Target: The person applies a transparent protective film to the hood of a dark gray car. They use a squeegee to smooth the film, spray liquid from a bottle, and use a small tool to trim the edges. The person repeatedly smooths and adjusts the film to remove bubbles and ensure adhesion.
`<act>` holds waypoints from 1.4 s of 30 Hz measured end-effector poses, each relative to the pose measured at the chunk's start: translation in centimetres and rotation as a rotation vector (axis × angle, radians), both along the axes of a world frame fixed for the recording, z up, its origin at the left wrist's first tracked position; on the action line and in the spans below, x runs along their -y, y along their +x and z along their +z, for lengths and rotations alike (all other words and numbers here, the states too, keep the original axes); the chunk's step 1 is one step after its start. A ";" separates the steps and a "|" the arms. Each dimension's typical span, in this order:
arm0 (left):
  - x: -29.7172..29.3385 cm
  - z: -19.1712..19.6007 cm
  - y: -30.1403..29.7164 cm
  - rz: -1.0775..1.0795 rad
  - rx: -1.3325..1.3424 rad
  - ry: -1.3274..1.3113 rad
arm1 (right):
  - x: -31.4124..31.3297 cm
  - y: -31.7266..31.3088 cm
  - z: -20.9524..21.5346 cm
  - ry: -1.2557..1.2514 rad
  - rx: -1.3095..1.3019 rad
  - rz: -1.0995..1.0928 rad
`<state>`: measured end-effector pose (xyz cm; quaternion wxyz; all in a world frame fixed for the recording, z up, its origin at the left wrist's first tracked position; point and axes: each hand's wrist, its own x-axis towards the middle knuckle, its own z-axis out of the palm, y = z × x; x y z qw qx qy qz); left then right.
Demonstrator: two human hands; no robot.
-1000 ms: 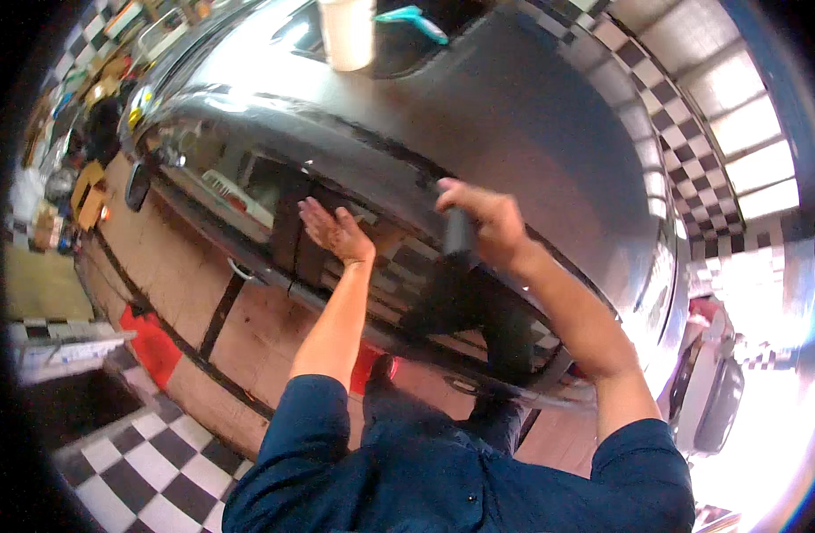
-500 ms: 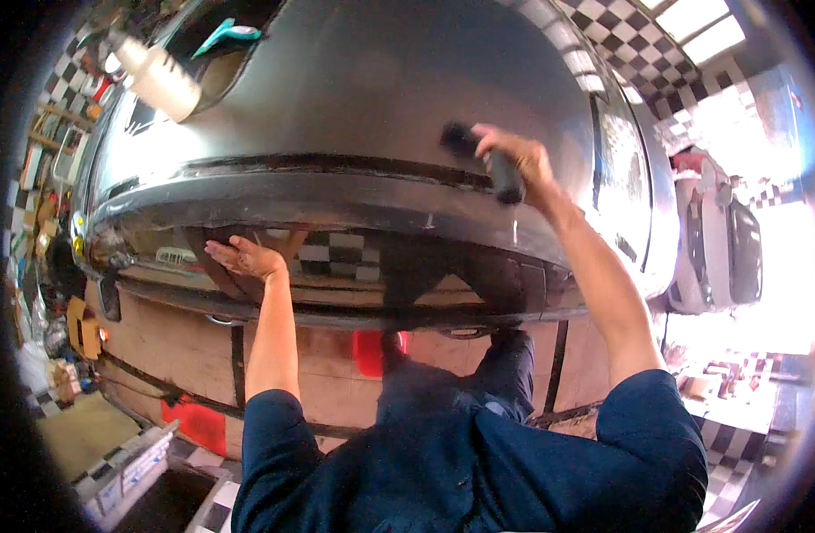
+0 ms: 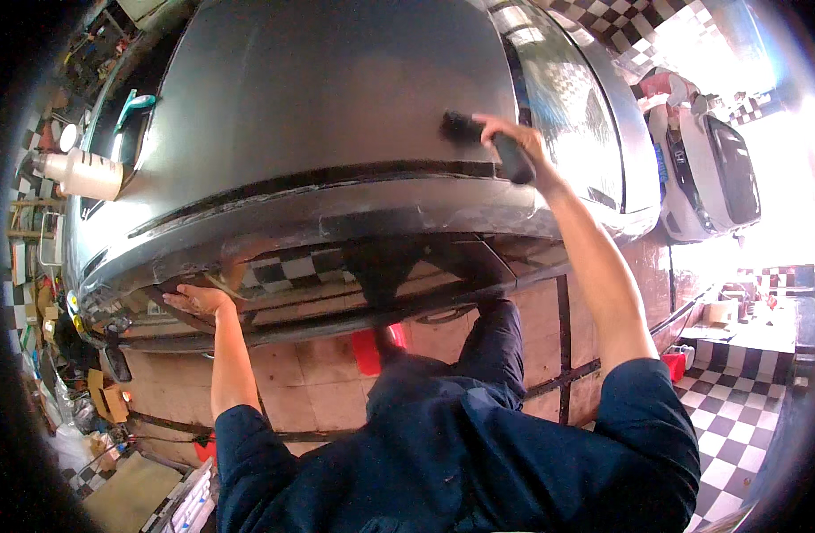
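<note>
From my feed I looked down over a grey car body (image 3: 336, 107), its glossy panel curving away toward the top of the view. My right hand (image 3: 512, 142) was stretched far out over that panel, fingers wrapped tight round the handle of a dark brush (image 3: 487, 142); the bristle end stuck out to the left of my knuckles and lay against the paint just above a dark seam (image 3: 336, 178) that ran across the body, while the handle end poked out on the right, below my wrist. My left hand (image 3: 199, 300) sat much lower and well apart from the brush, spread flat with fingers apart on the shaded underside curve of the panel, holding nothing. The lower panel mirrored a checkered floor and my own dark shape. On the far left of the car a white bottle (image 3: 83, 173) stood on the body, with a teal cloth (image 3: 132, 107) just beyond it near the dark window opening. My dark blue sleeves filled the bottom of the frame. To the right, past the grey car's glass, a white car (image 3: 714, 169) was parked in bright light, and a checkered tile floor (image 3: 736, 417) showed at the lower right.
</note>
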<state>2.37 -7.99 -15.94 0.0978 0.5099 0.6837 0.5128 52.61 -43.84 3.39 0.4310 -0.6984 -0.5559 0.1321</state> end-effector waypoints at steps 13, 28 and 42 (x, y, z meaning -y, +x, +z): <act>1.7 3.0 2.0 0.028 0.097 -0.079 | 3.6 1.9 0.2 0.117 -0.076 -0.092; 0.1 0.7 0.2 0.043 0.066 -0.029 | 12.0 -4.8 0.2 -0.075 -0.315 -0.296; -2.3 -3.6 -1.6 0.006 0.039 0.148 | 16.3 -14.8 -3.2 0.244 -1.385 -0.805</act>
